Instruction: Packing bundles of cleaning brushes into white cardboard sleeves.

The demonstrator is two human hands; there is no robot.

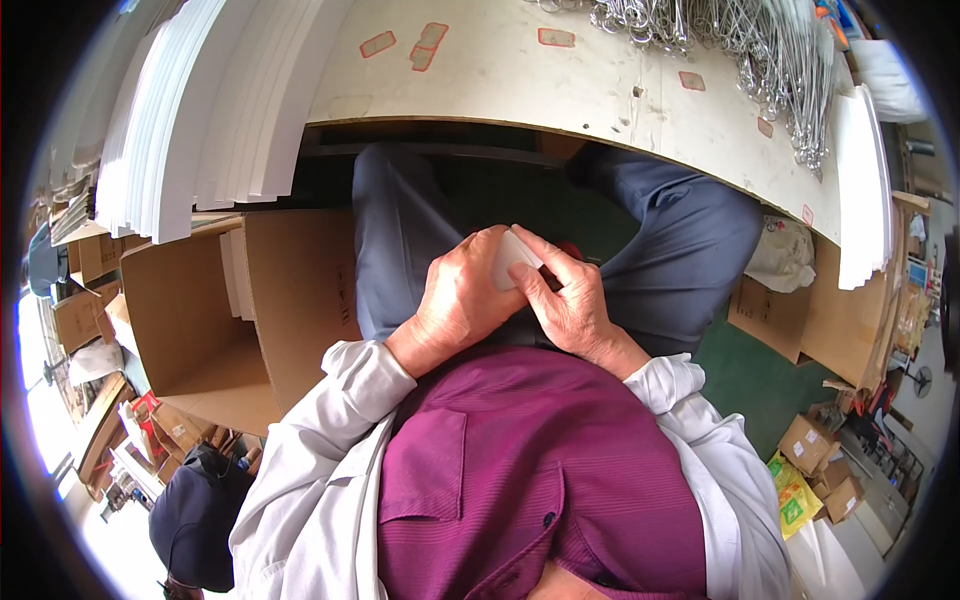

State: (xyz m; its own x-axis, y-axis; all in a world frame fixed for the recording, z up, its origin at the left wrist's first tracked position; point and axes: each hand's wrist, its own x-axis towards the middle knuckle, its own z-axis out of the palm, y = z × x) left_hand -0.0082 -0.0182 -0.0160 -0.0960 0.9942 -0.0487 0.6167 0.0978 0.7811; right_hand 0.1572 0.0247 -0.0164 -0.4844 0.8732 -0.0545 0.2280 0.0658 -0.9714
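My left hand (462, 300) and my right hand (570, 300) meet over my lap, both closed around a small white flat piece (512, 258). The left fingers wrap its left side, and the right thumb and forefinger pinch its upper right edge. Most of the piece is hidden by the fingers. Below the hands lie my grey trousers (400, 230) and my purple shirt (530, 480) with pale sleeves.
A pale worktable (520, 80) curves across the top, with a heap of metal wire hooks (760, 50) at its right end. Stacks of white sheets (190, 110) lean at left above an open cardboard box (200, 320). More boxes (800, 320) stand at right on the green floor.
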